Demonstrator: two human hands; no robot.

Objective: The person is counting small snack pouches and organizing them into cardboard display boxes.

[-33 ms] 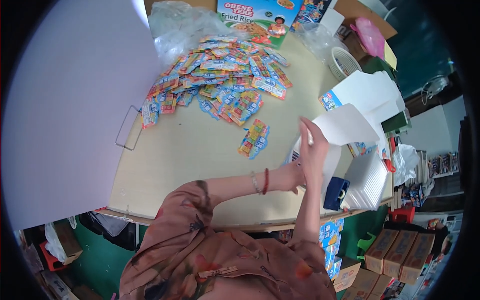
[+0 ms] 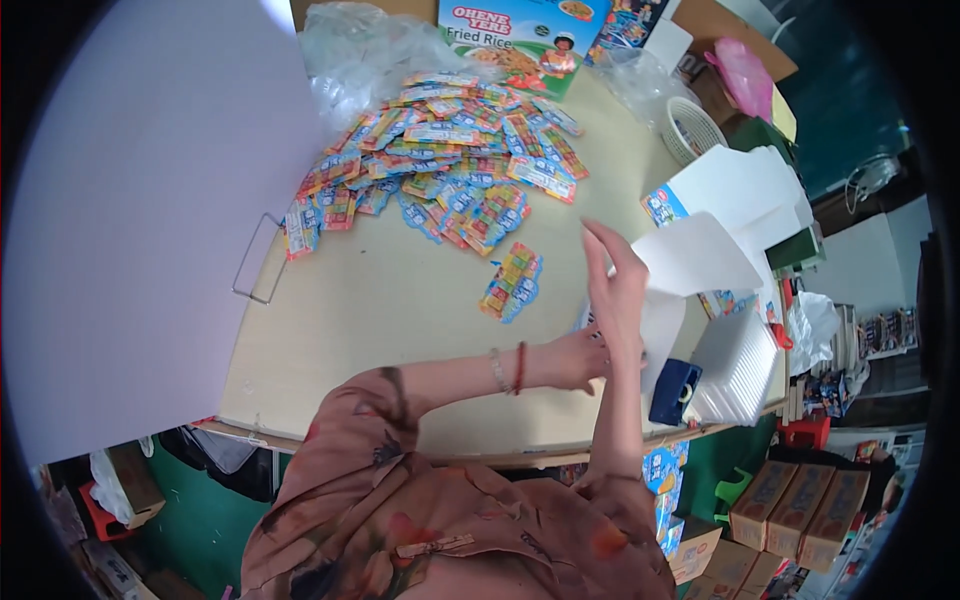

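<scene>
An open white carton [image 2: 704,250] with a raised flap stands on the right of the table. My right hand [image 2: 620,280] is over its left side, fingers stretched up and leftward, with nothing visible in them. Behind my right wrist, my left hand [image 2: 572,360] reaches in from the left against the near side of the carton. Most of its fingers are hidden, so its grip cannot be made out. A single colourful flat packet [image 2: 512,283] lies left of my right hand. Beyond it spreads a heap of similar packets [image 2: 455,150].
A navy tape dispenser [image 2: 674,392] and a ribbed clear plastic tray [image 2: 735,370] stand right of my wrists. Another open carton [image 2: 745,190], a white basket [image 2: 692,132] and a printed box [image 2: 520,45] sit farther back. A wire loop [image 2: 258,258] is by the left panel.
My right hand has shifted slightly left and its fingers have tilted more leftward. My left hand has drawn back slightly to the left and lower. The packets have not been moved.
</scene>
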